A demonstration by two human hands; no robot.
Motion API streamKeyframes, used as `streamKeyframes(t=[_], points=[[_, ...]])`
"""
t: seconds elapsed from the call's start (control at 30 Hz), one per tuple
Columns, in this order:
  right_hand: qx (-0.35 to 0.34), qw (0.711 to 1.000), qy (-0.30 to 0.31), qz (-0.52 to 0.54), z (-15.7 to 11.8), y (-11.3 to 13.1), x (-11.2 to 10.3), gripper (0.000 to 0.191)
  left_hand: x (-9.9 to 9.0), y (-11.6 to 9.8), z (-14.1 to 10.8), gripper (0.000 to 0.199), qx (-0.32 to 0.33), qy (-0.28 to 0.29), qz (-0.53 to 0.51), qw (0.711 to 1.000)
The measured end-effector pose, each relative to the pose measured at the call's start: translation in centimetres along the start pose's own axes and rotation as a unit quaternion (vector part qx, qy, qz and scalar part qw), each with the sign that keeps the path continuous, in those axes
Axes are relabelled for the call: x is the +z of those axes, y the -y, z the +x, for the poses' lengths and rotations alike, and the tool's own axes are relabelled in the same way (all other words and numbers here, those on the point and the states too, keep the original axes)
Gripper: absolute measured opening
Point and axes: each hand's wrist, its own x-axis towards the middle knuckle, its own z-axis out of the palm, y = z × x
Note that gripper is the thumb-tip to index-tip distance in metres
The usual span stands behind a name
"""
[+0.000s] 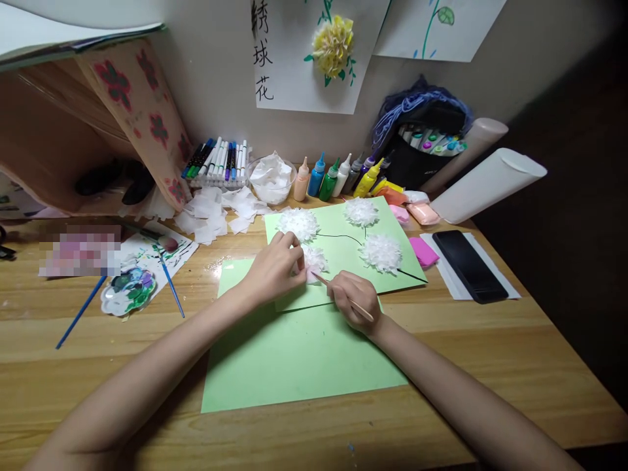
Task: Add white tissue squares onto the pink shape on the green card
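My right hand (356,301) grips a thin wooden stick (360,309), its tip pointing left into a small piece of white tissue paper (313,275). My left hand (279,267) is closed in a pinch at that same piece, by the lower edge of a partly hidden white tissue-paper flower (315,257). Further fluffy white flowers sit on the light green card (338,284): one at upper left (297,224), one at upper right (361,212) and one at right (381,253). Thin dark lines run between some of them. Beneath the card lies a second green sheet (304,360).
Loose tissue squares (203,212) and a clear bowl of tissue (271,180) lie behind my left hand. Paint bottles (328,180) and markers (220,159) line the wall. A paint palette (128,291) with brushes is at left, a phone (470,265) at right.
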Motion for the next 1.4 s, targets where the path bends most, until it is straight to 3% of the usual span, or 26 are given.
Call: streamKeyframes(t=[0.33, 0.57, 0.83, 1.1, 1.4], points=[[0.005, 0.999, 0.007, -0.036, 0.5, 0.0, 0.7, 0.026, 0.3, 0.2, 0.1, 0.010, -0.008, -0.006, -0.002, 1.000], [-0.004, 0.999, -0.005, -0.034, 0.5, -0.1, 0.3, 0.027, 0.9, 1.9, 0.7, 0.013, -0.067, -0.053, -0.080, 0.993], [-0.001, 1.000, -0.013, -0.013, 0.2, -0.1, 0.2, 0.027, 0.9, 1.4, 0.3, 0.023, 0.030, -0.037, -0.058, 0.997], [0.011, 1.000, -0.009, -0.013, 0.0, 0.1, 0.1, 0.028, 0.7, 1.4, 0.3, 0.013, 0.047, -0.039, -0.069, 0.996], [0.032, 0.999, 0.014, -0.019, 0.3, -0.1, 0.3, 0.028, 1.0, 1.2, 0.3, 0.011, 0.023, -0.030, -0.092, 0.995]])
